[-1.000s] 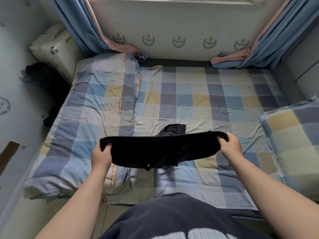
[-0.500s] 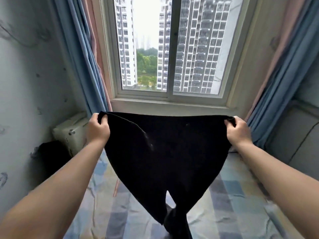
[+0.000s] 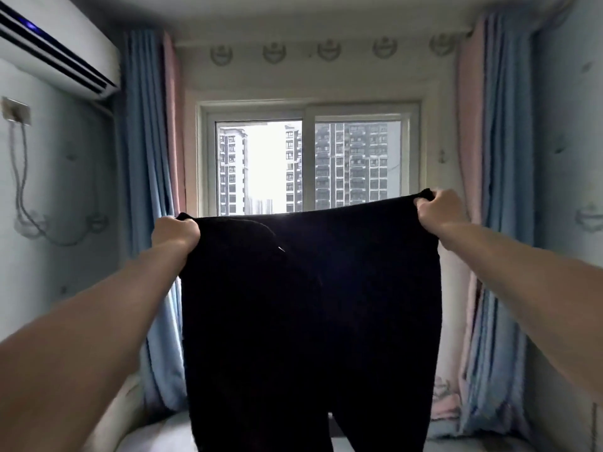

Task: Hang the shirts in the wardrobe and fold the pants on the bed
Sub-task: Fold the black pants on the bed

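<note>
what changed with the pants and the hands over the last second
The black pants went up: a second ago they were held bunched and low, and now they hang full length in front of the window, legs dangling. The right hand ended a little higher than the left hand. The view tilted up too, bringing the air conditioner in. Unchanged: each hand grips one end of the waistband, and nothing was let go.
</note>
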Demonstrator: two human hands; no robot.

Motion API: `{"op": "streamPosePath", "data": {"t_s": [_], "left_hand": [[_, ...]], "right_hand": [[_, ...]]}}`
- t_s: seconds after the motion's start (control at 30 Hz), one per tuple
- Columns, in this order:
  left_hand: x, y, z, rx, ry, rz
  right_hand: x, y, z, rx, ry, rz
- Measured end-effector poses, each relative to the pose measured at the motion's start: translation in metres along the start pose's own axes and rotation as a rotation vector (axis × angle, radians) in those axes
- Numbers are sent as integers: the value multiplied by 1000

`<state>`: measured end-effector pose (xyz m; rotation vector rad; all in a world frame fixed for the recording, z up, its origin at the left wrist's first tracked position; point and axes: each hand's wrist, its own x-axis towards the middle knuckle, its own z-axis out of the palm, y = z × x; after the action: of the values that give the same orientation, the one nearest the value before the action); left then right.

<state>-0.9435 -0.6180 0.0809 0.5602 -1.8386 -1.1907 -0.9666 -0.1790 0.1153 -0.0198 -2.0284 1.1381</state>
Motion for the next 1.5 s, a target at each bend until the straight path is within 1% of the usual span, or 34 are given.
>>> {"op": "streamPosePath", "data": {"t_s": [0.1, 0.2, 0.27, 0.37, 0.5, 0.57, 0.67, 0.77, 0.83, 0.93, 1.03, 1.1, 1.2, 1.33, 1.37, 1.4, 1.43, 1.47, 1.5], "left_hand": [[6, 26, -8, -34, -30, -63], [6, 43, -15, -57, -79, -93], [2, 51, -18, -42, -123, -105], [-10, 59, -20, -55, -210, -122], [-37, 69, -15, -252, -339, -235], [-52, 79, -9, -352, -408, -234], [-73, 97, 2, -488, -492, -163], [-100, 112, 8, -538, -578, -91], [-122, 119, 7, -544, -679, -39], [-145, 119, 1, -488, -840, 79], [-152, 109, -7, -487, -1014, 128], [-153, 101, -6, -491, -1065, 140], [-157, 93, 6, -407, -965, 185], [-147, 85, 16, -472, -721, 219], [-142, 84, 16, -488, -680, 218], [-137, 83, 16, -503, -657, 209], [-133, 81, 14, -522, -650, 197], [-128, 80, 12, -544, -650, 188], [-124, 79, 9, -572, -654, 182]], "right_hand": [[16, -24, -17, -1, -33, 51], [22, -41, -25, -15, -40, 121], [19, -48, -25, 13, -77, 155], [9, -53, -20, 162, -182, 232], [-12, -63, -8, 372, -342, 328], [-22, -71, -1, 389, -447, 325], [-38, -84, 7, 413, -611, 306], [-49, -96, 15, 431, -726, 188], [-52, -102, 19, 448, -764, 108], [-55, -109, 24, 450, -732, 53], [-56, -112, 25, 452, -702, 52], [-58, -114, 27, 434, -704, 41], [-62, -122, 33, 415, -715, 7], [-69, -122, 37, 424, -772, -68], [-71, -118, 37, 429, -726, -120], [-71, -111, 37, 434, -624, -172], [-70, -102, 37, 423, -484, -209], [-69, -91, 37, 411, -349, -209], [-69, -77, 37, 416, -273, -158]]}}
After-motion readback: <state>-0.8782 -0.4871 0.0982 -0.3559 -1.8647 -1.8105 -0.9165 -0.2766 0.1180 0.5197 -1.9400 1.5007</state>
